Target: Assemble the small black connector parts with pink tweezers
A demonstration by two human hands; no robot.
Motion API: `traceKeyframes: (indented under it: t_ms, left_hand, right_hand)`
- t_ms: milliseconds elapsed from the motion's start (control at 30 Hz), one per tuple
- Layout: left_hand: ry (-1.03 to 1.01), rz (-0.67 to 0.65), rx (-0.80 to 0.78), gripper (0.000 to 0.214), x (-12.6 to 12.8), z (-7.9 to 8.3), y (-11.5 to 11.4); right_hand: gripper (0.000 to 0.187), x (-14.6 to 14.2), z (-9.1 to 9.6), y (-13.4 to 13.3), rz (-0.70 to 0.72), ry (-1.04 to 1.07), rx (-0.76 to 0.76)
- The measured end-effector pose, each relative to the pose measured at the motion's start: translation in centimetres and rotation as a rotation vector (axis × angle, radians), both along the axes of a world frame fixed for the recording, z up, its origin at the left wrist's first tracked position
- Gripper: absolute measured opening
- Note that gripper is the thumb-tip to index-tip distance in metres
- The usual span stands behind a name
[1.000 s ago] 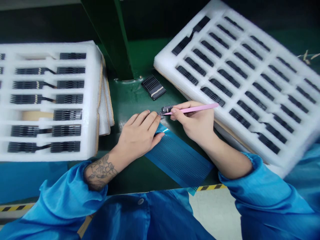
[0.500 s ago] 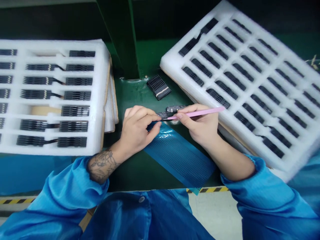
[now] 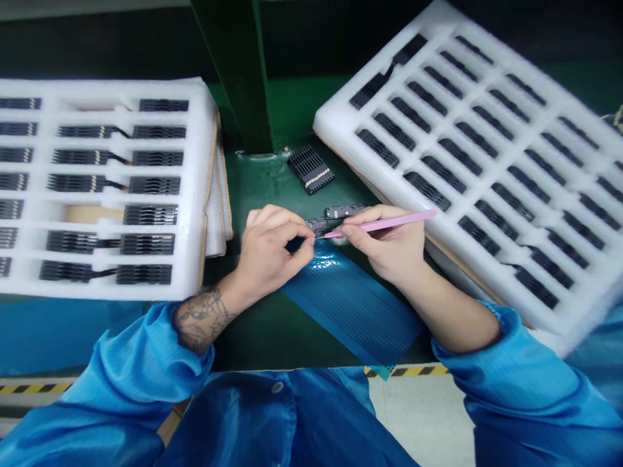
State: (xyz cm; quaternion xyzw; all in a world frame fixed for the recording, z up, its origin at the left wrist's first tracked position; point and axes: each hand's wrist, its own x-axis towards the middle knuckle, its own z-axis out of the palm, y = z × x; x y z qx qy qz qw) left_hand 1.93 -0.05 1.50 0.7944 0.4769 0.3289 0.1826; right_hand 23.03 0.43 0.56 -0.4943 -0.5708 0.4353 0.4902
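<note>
My left hand pinches the near end of a small black electronic part above the green bench. My right hand grips a slim pink pointed tool, whose tip reaches the part close to my left fingertips. Both hands hide some of the part. Under my left hand lies a blue perforated sheet. A bundle of black ribbed strips with a pale band rests on the bench, beyond my hands.
White foam trays holding rows of black strips lie left and right of my hands. A green steel post rises behind the bench. Yellow-and-black tape marks the bench's front edge.
The view has drifted slightly, shifting the scene rightward. My left fingers have curled closer around the black part, which now lies more level, with the pink tip still at it.
</note>
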Motion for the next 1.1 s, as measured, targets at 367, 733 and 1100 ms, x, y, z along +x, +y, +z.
traceKeyframes:
  t_ms: [367, 733, 1100]
  left_hand:
    - [-0.017, 0.024, 0.013, 0.01, -0.13, 0.01, 0.16]
    - [0.014, 0.027, -0.023, 0.01, 0.02, 0.09, 0.19]
    - [0.031, 0.009, -0.024, 0.009, -0.02, 0.04, 0.22]
  right_hand:
    - [0.008, 0.16, -0.39, -0.09, -0.007, 0.003, 0.001]
    - [0.009, -0.03, -0.21, 0.03, -0.002, -0.002, 0.001]
    - [0.012, -0.11, 0.02, -0.07, -0.026, -0.062, 0.004]
